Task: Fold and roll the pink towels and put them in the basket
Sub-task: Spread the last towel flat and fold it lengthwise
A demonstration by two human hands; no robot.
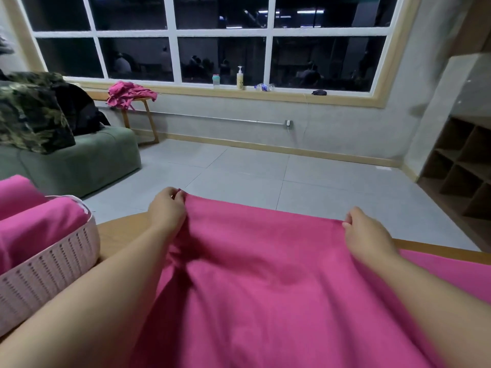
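Wooden table (119,232): pink towel (265,274) far corners pinched, left hand (166,208), right hand (368,232).

Pink towel (265,274), pale pink perforated basket (53,264), green sofa (79,163), camouflage-patterned cushion (29,115)

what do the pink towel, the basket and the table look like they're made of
Pink towel: soft matte cloth, maybe microfibre or cotton; it drapes and creases where the left hand and right hand pinch its far edge.
Basket: probably pale pink moulded plastic, with regular rows of small holes in its wall.
Table: light wood or wood-look laminate, smooth, tan.
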